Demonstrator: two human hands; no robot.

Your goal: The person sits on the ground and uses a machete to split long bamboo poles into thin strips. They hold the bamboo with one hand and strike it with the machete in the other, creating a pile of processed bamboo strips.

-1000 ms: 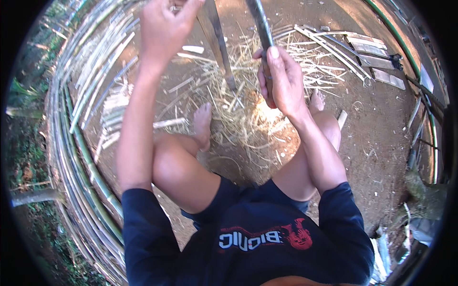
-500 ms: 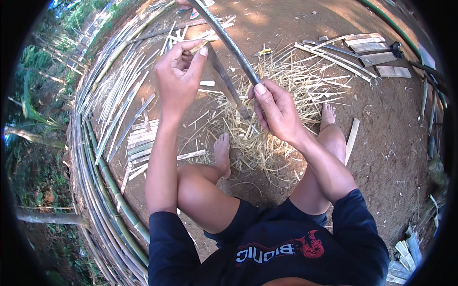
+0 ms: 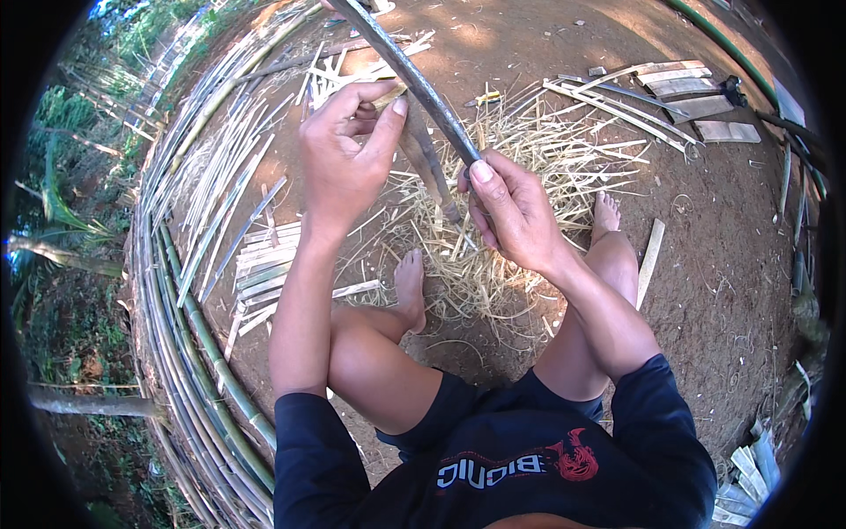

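Shavings [image 3: 542,141]: straw-yellow. Upper left of these: strip [image 3: 393,93], tan; blade [image 3: 414,84], dark grey, paler flecks. Far left: pole [image 3: 219,365], green (ringed at joints). Below: shirt [image 3: 397,480], navy, red-and-white print.

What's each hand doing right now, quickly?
Left hand: closed, pinching a tan strip.
Right hand: closed, gripping the near end of a long dark bar.

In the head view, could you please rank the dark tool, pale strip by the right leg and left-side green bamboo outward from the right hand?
1. Dark tool: in the right hand
2. Pale strip: right side
3. Green bamboo: far left
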